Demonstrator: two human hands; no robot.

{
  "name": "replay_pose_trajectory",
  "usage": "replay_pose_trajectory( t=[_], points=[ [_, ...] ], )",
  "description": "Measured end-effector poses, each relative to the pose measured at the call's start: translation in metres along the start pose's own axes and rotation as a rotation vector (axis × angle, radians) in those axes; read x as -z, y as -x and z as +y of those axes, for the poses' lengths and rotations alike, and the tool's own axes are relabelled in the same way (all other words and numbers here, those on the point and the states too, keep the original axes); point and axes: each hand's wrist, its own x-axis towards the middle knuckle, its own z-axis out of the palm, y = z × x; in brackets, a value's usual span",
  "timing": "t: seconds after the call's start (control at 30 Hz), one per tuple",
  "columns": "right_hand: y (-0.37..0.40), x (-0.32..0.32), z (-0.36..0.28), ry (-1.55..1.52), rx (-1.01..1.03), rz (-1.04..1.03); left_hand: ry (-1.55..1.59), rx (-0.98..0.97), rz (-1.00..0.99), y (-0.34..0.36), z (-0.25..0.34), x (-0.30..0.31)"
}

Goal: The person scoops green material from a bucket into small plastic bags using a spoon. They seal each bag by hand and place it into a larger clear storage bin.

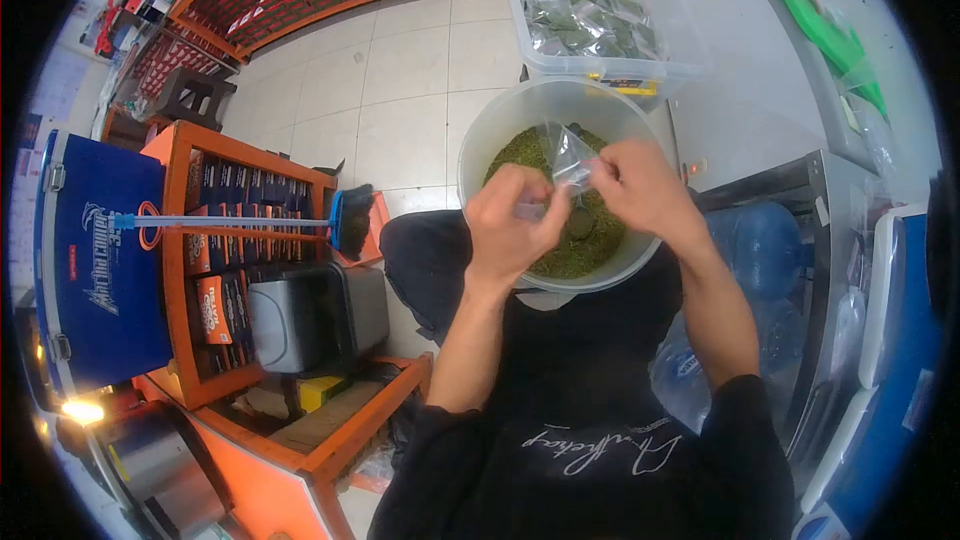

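Note:
A small clear plastic zip bag (570, 152) is held up between my two hands over a round translucent bucket (482, 130). My right hand (640, 188) pinches the bag's edge between thumb and fingers. On the other side my left hand (512, 218) is closed on the plastic too, its fingertips close to the right ones. The bag looks see-through, with no filling I can make out. Below it, green-brown shredded plant material (565, 262) covers the bottom of the bucket. A dark round object (580, 226) lies in that material, partly hidden.
Beyond the bucket stands a clear plastic tub (672, 68) holding many filled bags (585, 15). At left are an orange shelf (178, 240), a grey bin (320, 318), a broom (350, 220) and a blue cooler box (105, 260). Water jugs (755, 250) stand at right.

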Motion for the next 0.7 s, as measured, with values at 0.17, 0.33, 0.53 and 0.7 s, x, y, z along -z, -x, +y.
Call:
replay_pose_trajectory(
  t=[0.17, 0.33, 0.53, 0.7],
  points=[
    [-0.007, 0.007, 0.007, -0.05, 0.269, -0.274, 0.142, -0.365, -0.226, -0.016, -0.003, 0.019],
    [-0.047, -0.032, 0.066, -0.072, -0.031, -0.107, 0.091, -0.182, -0.173, -0.006, -0.019, 0.05],
    [-0.065, -0.102, 0.117, 0.423, -0.301, -0.094, 0.25, -0.029, -0.131, 0.002, -0.03, 0.054],
    [-0.073, -0.09, 0.096, 0.331, -0.432, -0.345, 0.382, 0.183, -0.136, 0.009, -0.031, 0.065]
  ],
)
